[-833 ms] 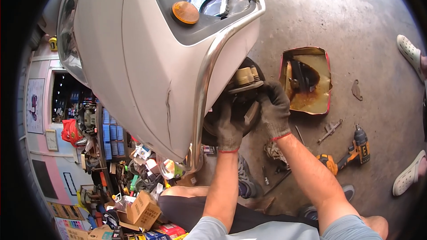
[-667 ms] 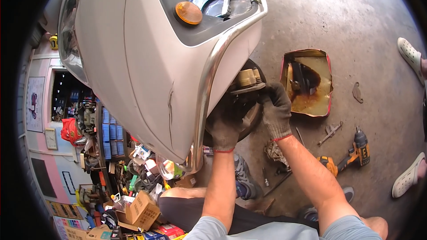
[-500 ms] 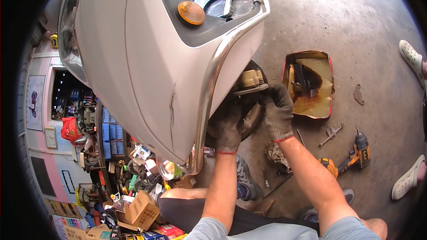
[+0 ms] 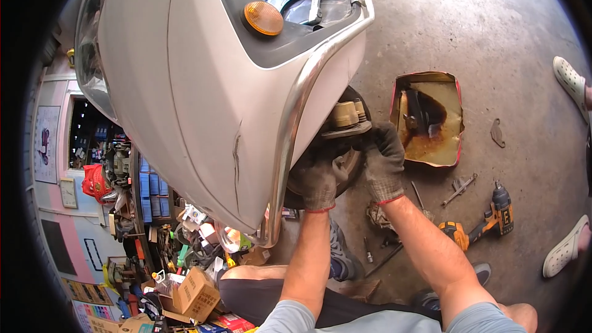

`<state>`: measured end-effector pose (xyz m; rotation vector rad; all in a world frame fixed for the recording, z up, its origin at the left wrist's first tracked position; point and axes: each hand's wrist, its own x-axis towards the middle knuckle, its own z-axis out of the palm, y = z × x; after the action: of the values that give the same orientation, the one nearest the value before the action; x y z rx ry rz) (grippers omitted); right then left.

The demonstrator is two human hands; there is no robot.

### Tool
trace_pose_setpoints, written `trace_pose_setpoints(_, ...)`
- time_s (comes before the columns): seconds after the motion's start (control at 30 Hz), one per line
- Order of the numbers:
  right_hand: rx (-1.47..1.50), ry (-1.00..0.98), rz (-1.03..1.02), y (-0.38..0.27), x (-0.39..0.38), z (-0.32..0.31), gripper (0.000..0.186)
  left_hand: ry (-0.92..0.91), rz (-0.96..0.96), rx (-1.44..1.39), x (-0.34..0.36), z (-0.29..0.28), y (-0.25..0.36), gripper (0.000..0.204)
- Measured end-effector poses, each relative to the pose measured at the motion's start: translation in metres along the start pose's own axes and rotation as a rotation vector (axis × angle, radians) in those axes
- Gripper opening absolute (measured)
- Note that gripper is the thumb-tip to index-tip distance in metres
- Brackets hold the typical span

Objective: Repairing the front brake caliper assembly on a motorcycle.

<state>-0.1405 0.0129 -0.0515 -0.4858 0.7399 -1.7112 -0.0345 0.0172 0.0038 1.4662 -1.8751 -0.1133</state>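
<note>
Both my hands wear dark, dirty work gloves with red cuffs. They reach below the vehicle's pale front panel (image 4: 197, 105), at the wheel (image 4: 351, 169). A tan, gold-coloured part like a brake caliper (image 4: 347, 115) sits just above them. My left hand (image 4: 317, 182) is on the near side of the wheel, its fingers lost in the dark. Just right of the caliper-like part, my right hand (image 4: 383, 160) is closed, with curled fingers; whatever they grip is hidden. A chrome bumper bar (image 4: 285, 148) curves down to the left of my hands.
On the concrete floor to the right lie an oil-stained tray (image 4: 457, 129) with dark liquid, a flat metal piece (image 4: 497, 132), a wrench (image 4: 460, 189) and a yellow-black cordless power tool (image 4: 493, 213). Another person's pale clogs (image 4: 567, 246) stand farther right. Cardboard boxes (image 4: 197, 294) and clutter fill the lower left.
My right hand has shifted slightly down. The caliper-like part sits a little lower and more turned, and the vehicle's front has swung slightly left.
</note>
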Motion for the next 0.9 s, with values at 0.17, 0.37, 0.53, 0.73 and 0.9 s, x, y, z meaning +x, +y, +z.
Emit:
trace_pose_setpoints(0.17,-0.096,-0.025,-0.008,-0.003,0.002,-0.001,0.016,0.094,-0.331,-0.491,-0.001,0.001,0.010,0.029)
trace_pose_setpoints(0.37,-0.120,0.027,0.066,0.000,0.009,-0.006,0.017,0.128,-0.305,-0.493,0.001,0.004,0.015,0.029)
trace_pose_setpoints(0.53,-0.098,0.041,0.050,-0.004,0.009,-0.001,0.018,0.148,-0.439,-0.666,0.003,0.006,0.017,0.017)
trace_pose_setpoints(0.73,-0.134,0.068,0.064,-0.002,0.012,0.000,0.020,0.136,-0.357,-0.674,-0.002,0.012,0.015,0.037)
trace_pose_setpoints(0.9,-0.181,0.073,0.106,-0.001,0.014,-0.004,0.018,0.128,-0.279,-0.576,-0.010,0.006,0.011,0.028)
